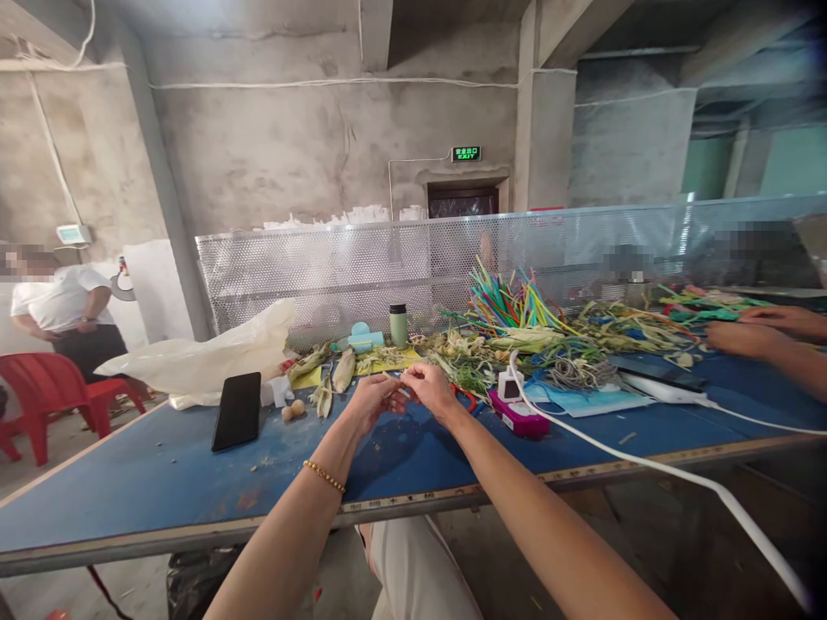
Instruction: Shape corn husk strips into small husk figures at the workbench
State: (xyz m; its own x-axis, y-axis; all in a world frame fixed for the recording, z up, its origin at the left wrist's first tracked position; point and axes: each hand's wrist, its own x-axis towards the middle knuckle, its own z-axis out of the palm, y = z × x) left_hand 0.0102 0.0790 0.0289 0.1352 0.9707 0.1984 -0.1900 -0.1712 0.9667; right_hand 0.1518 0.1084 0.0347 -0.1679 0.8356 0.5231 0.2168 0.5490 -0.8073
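Observation:
My left hand [376, 401] and my right hand [427, 390] meet above the front half of the blue table [284, 482], fingertips pinched close together. A small pale piece shows between them, too small to name. Behind my hands lie dried corn husks [344, 370] and a yellow sheet [401, 359]. Just right of my right hand are red-handled scissors [466, 398], partly covered by that hand. A purple box [519, 417] with a white charger plug [509, 387] sits farther right.
A black phone [236, 412], small round balls [294, 411] and a plastic bag [213, 362] lie left. A green bottle [398, 327], colourful stems [507, 301] and a husk pile [607, 325] line the mesh screen [310, 280]. A white cable [620, 456] crosses right, near another person's hands [743, 337].

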